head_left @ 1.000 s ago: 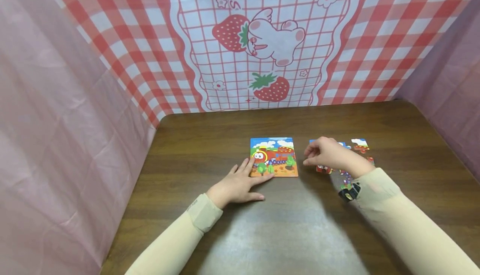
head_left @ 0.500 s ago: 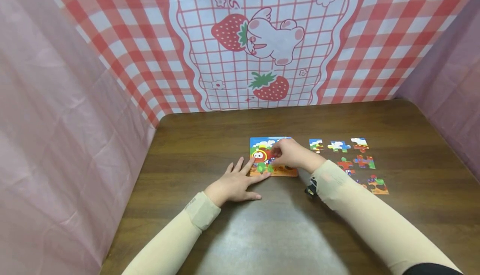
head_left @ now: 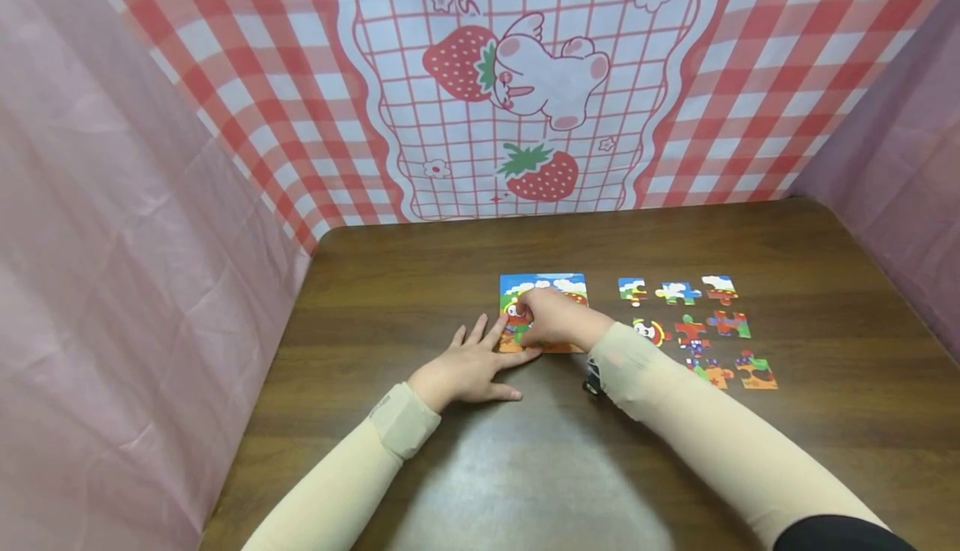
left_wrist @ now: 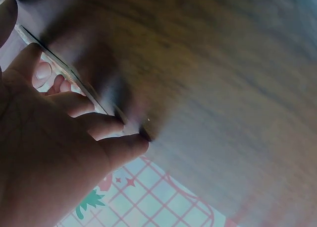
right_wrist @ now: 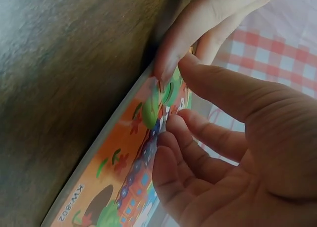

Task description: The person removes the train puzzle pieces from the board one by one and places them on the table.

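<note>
A square picture board [head_left: 517, 279] with a cartoon train lies near the middle of the wooden table. My left hand [head_left: 467, 372] is spread flat, its fingertips at the board's lower left edge. My right hand [head_left: 558, 318] reaches over the board from the right and covers much of its train picture. In the right wrist view, its bent thumb and fingers pinch at a puzzle piece [right_wrist: 172, 90] with a green tree, mostly hidden, low over the board's lower left corner. The left hand's fingertips are close by. "KW-802" is printed on the board's border.
Several loose puzzle pieces lie in rough rows right of the board, among them a cloud piece [head_left: 678, 293], a face piece [head_left: 648, 332] and an orange corner piece [head_left: 756, 372]. A checkered strawberry cloth [head_left: 555, 84] hangs behind the table [head_left: 390, 284].
My right hand has moved left from beside the loose pieces to over the board's lower left part, uncovering the pieces on the table. The left hand has barely moved.
</note>
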